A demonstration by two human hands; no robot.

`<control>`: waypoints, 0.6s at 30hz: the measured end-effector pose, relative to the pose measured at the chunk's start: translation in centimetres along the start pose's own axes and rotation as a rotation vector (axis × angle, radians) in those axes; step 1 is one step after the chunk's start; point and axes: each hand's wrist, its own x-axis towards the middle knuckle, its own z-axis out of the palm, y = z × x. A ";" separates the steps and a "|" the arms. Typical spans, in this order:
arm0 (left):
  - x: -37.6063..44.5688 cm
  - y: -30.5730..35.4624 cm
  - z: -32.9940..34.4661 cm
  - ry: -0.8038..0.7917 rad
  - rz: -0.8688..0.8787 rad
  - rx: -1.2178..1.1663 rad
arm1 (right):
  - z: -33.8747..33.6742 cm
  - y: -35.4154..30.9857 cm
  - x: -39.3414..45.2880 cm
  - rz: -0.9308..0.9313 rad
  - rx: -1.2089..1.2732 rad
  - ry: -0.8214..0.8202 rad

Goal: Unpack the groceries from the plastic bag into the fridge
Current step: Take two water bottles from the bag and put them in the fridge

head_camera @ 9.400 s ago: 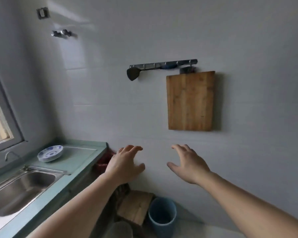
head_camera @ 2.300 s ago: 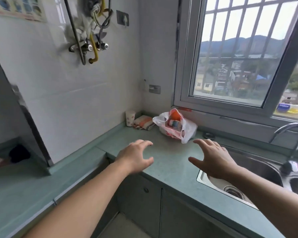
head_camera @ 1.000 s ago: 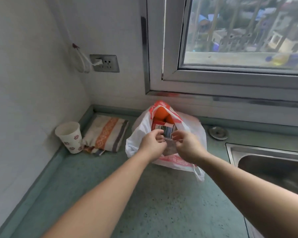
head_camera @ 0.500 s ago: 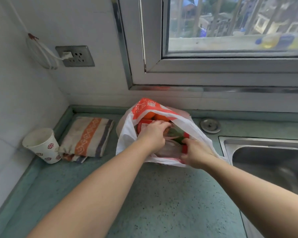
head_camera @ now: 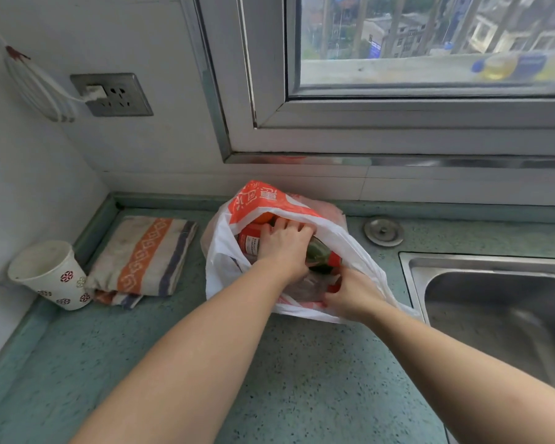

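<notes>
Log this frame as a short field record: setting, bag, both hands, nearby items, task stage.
setting: green countertop under a window, sink at right
bag: plastic bag, mouth open, groceries inside
left hand: left hand inside the bag, on a dark bottle
right hand: right hand grips the bag's near edge
nearby: paper cup, folded cloth, sink plug
stage: nothing taken out yet; fridge not in view
</notes>
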 end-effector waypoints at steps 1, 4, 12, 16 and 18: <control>0.0 -0.1 0.0 -0.024 0.015 0.022 | 0.1 0.0 -0.1 -0.010 -0.012 -0.057; -0.4 -0.2 0.0 -0.046 0.054 0.114 | 0.5 -0.2 -0.9 -0.031 -0.103 -0.154; -1.8 -1.8 -2.3 0.089 -0.045 -0.097 | -1.7 -3.2 -4.1 -0.061 -0.025 -0.151; -3.0 -3.2 -5.9 0.202 -0.224 -0.390 | -5.6 -6.5 -5.4 -0.158 -0.028 -0.076; -3.9 -4.3 -7.3 0.257 -0.308 -0.558 | -7.3 -8.4 -6.0 -0.216 -0.015 0.031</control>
